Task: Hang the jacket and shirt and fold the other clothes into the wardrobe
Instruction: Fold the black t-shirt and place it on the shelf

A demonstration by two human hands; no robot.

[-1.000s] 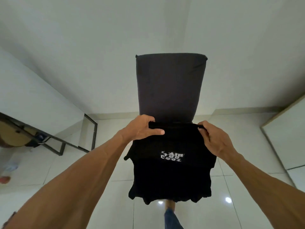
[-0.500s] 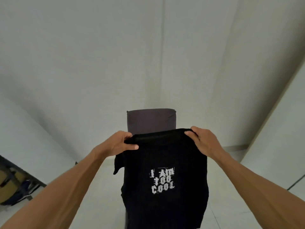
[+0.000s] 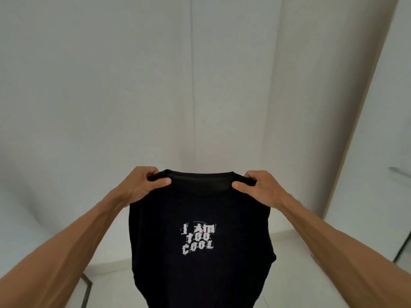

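Note:
A black T-shirt [image 3: 200, 210] with white lettering on its chest hangs upright in front of me, held up by its shoulders. My left hand [image 3: 144, 185] grips the left shoulder beside the collar, thumb in front. My right hand [image 3: 258, 187] grips the right shoulder the same way. The shirt's lower part runs out of the bottom of the view. Its sleeves are hidden behind the body of the shirt.
White wall panels [image 3: 133, 85] fill the view ahead, and a white door or cabinet face [image 3: 378, 152] stands at the right. Pale floor tiles [image 3: 295, 263] show below. A dark metal frame corner [image 3: 85, 285] sits low at the left.
Both hands have raised the T-shirt and spread its shoulders. The view has tilted up, and the grey chair back behind the shirt is no longer visible.

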